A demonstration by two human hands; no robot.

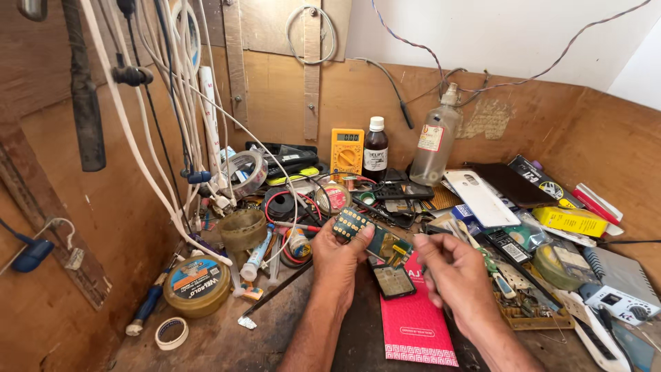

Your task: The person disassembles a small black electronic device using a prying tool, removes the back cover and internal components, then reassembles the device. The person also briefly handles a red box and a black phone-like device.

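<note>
My left hand grips a small phone circuit board with a keypad grid of yellow contacts at its upper left end. The board is held tilted above the bench. My right hand is pinched at the board's right end, fingertips close to it; whether it holds a thin tool I cannot tell. Just below the board lies a dark phone part with a small keypad, resting on a pink booklet.
The wooden bench is crowded: a round tin and tape roll at left, a yellow multimeter, dark bottle and clear bottle at the back, white cables hanging left, phone covers, boxes and chargers at right.
</note>
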